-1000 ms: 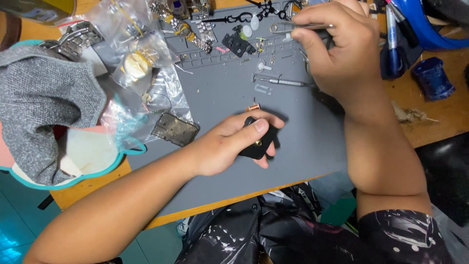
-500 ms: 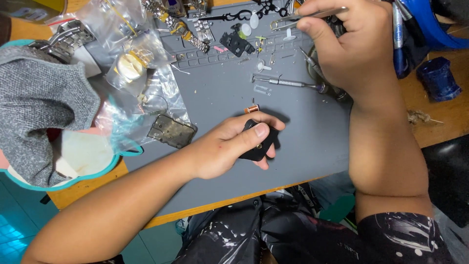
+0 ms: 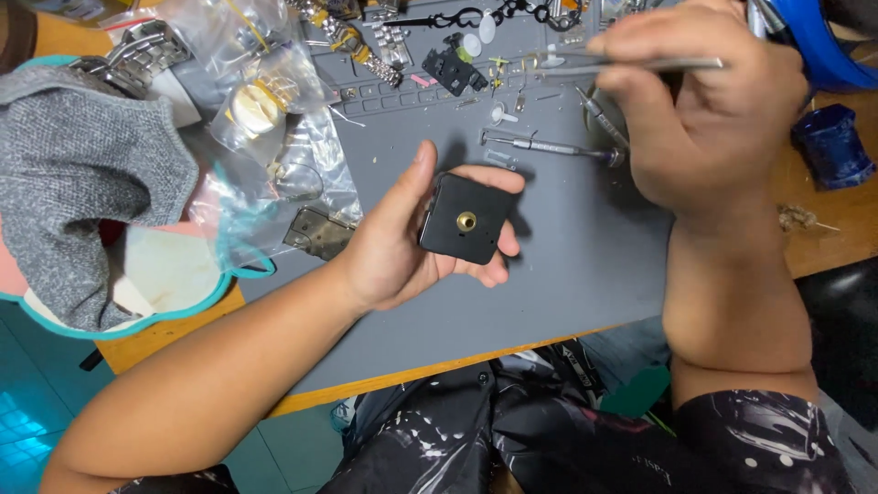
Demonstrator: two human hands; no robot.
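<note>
My left hand point(image 3: 402, 247) lies palm up over the grey work mat point(image 3: 567, 265) and holds a small black square clock movement point(image 3: 465, 220) with a brass centre hole facing up. My right hand point(image 3: 704, 119) is raised at the upper right and grips metal tweezers point(image 3: 631, 66), whose tips point left over small parts at the back of the mat. The two hands are apart.
A thin screwdriver point(image 3: 549, 146) lies on the mat behind the movement. Clear plastic bags point(image 3: 265, 101), a metal watch band point(image 3: 119, 64) and a grey cloth point(image 3: 73, 174) sit at the left. A blue cup point(image 3: 828, 146) stands at the right on the wooden table point(image 3: 841, 220).
My left hand has turned palm up and lifted the black movement, showing its brass hole. My right hand has drawn the tweezers slightly right and nearer.
</note>
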